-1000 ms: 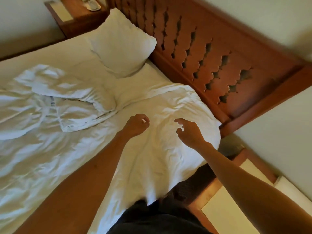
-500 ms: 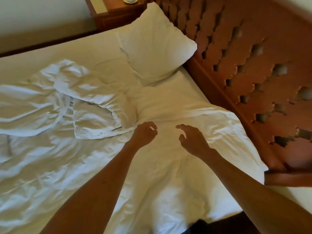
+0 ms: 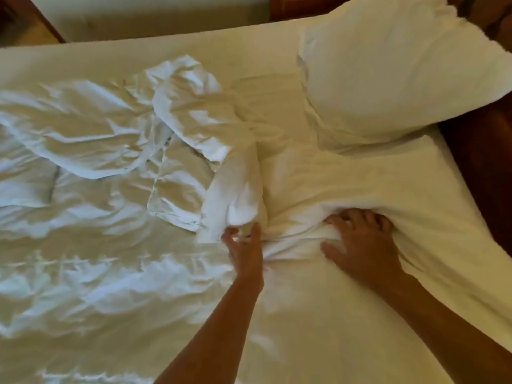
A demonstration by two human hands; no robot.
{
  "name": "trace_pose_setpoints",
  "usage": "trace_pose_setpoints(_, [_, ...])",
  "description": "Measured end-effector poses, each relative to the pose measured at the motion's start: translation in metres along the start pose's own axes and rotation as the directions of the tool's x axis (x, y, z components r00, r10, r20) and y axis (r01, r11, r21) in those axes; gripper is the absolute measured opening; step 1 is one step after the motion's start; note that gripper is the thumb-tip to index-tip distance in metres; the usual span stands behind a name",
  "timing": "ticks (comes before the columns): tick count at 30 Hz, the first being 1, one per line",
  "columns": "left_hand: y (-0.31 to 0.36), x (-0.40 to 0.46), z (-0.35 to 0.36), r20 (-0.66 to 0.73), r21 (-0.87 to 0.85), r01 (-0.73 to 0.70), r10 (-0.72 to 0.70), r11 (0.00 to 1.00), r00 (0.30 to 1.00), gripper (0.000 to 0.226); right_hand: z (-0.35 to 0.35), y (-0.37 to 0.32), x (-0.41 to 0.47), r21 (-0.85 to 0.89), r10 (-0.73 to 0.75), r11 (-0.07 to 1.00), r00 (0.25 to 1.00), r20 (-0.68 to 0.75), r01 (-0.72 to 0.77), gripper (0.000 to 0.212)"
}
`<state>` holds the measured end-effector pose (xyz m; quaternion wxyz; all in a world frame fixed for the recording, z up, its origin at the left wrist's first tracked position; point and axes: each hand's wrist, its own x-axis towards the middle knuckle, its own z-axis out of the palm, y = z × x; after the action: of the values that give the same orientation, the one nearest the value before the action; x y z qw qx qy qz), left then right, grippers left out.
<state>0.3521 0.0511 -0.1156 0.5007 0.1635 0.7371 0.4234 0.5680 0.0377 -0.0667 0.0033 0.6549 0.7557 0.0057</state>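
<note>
1. The white duvet (image 3: 110, 245) lies rumpled over the near and left parts of the bed (image 3: 138, 54). Its upper edge runs across the middle of the mattress, right where both hands are.
2. The left hand (image 3: 245, 250) pinches a bunched fold of that edge between thumb and forefinger. The cloth stands up in a thick roll just above the fingertips.
3. The right hand (image 3: 363, 245) lies palm down on the duvet, just beside the left, with the thumb held out to the side. Its fingers (image 3: 357, 220) are spread and their tips are buried under a puffy fold, so it cannot be told whether they curl round the cloth.
4. Creases fan out in the fabric between the two hands.
5. A turned-back, crumpled part of the duvet (image 3: 191, 106) lies heaped beyond the left hand.
6. A white pillow (image 3: 388, 65) sits at the far right, well apart from the hands, partly overlapping the flat bedding below it.
7. Dark wooden headboard (image 3: 487, 167) borders the bed on the right.
</note>
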Motion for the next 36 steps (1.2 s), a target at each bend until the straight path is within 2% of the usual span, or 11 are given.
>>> trace_pose_setpoints(7, [0.040,0.034,0.050,-0.038,-0.195,-0.089,0.083,0.977,0.996,0.070,-0.001,0.018,0.031,0.094,-0.026,0.995,0.997,-0.073,0.033,0.036])
trace_pose_setpoints(11, [0.131,0.021,0.149,0.130,-0.128,-0.283,0.299,0.951,0.945,0.053,-0.059,0.086,0.055,0.186,0.217,0.963,0.971,-0.104,-0.195,0.040])
trace_pose_setpoints(12, [0.165,0.010,0.182,0.304,-0.100,-0.390,0.401,0.915,0.864,0.047,-0.071,0.118,0.064,0.246,0.326,0.927,0.932,-0.157,-0.283,0.040])
trace_pose_setpoints(16, [0.266,-0.041,0.295,0.836,-0.111,-0.787,0.485,0.606,0.255,0.067,-0.076,0.227,0.089,0.333,0.730,0.664,0.677,-0.091,-0.670,0.046])
trace_pose_setpoints(19, [0.251,-0.045,0.321,0.825,-0.124,-0.939,0.559,0.321,0.082,0.072,-0.040,0.229,0.086,0.221,0.715,0.661,0.692,0.105,-0.717,0.033])
trace_pose_setpoints(21, [0.202,-0.030,0.317,0.809,0.029,-0.973,0.566,0.229,0.158,0.072,-0.021,0.222,0.076,0.290,0.734,0.593,0.652,0.189,-0.751,0.037])
trace_pose_setpoints(24, [0.121,0.005,0.288,0.915,0.293,-0.954,0.274,0.060,0.298,0.072,-0.004,0.223,0.058,0.405,0.779,0.453,0.574,0.254,-0.794,0.055])
trace_pose_setpoints(27, [0.092,0.020,0.284,0.902,0.362,-0.930,0.232,0.058,0.365,0.067,0.006,0.225,0.040,0.524,0.774,0.337,0.547,0.318,-0.782,0.062])
trace_pose_setpoints(30, [0.110,0.001,0.314,0.887,0.397,-0.913,0.295,-0.095,0.355,0.087,0.002,0.218,0.032,0.531,0.723,0.478,0.657,0.214,-0.700,0.044])
trace_pose_setpoints(33, [0.138,-0.015,0.351,0.895,0.351,-0.933,0.319,-0.074,0.312,0.093,-0.037,0.224,0.036,0.417,0.583,0.733,0.812,0.022,-0.538,0.028])
trace_pose_setpoints(36, [0.176,-0.019,0.389,0.896,0.350,-0.930,0.331,-0.115,0.296,0.061,-0.082,0.255,0.039,0.417,0.593,0.797,0.698,-0.402,-0.437,0.034])
